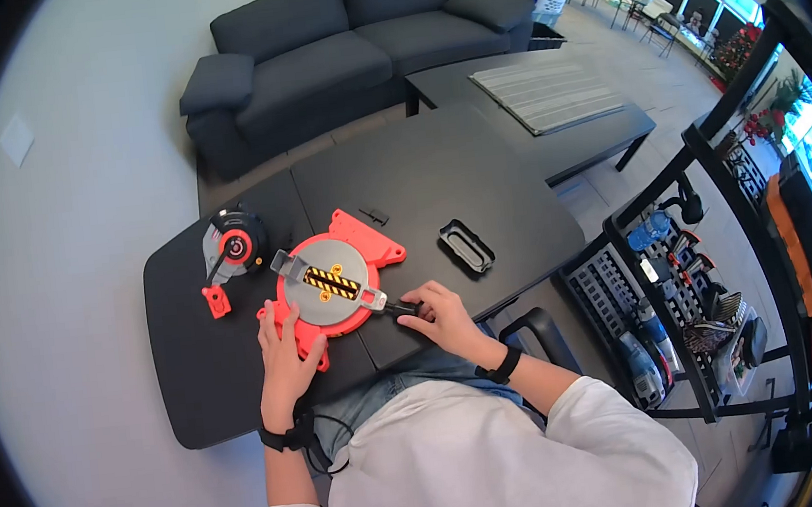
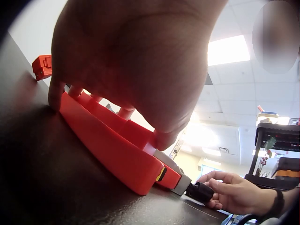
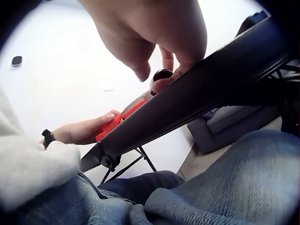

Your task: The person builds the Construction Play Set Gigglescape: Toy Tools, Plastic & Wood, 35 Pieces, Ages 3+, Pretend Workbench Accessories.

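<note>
A toy miter saw base [image 1: 332, 246], orange-red with a round grey turntable [image 1: 318, 308], lies on the black table. Yellow-and-black striping runs along the turntable's middle, and a grey arm ends in a black knob [image 2: 201, 192] on the near right side. My left hand [image 1: 284, 358] rests on the base's near left foot, fingers spread and fairly straight. With thumb and fingers, my right hand [image 1: 446, 318] grips the black knob; part of it is hidden behind the fingers. The black and orange-red saw head [image 1: 235, 243] stands apart, to the left of the base.
A small black part [image 1: 373, 217] lies beyond the base. To the right sits an oblong black tray [image 1: 466, 246]. A second table [image 1: 601, 142] carrying a grey panel adjoins at the far right, before a dark sofa [image 1: 320, 66]. Shelving [image 1: 709, 254] with tools stands right.
</note>
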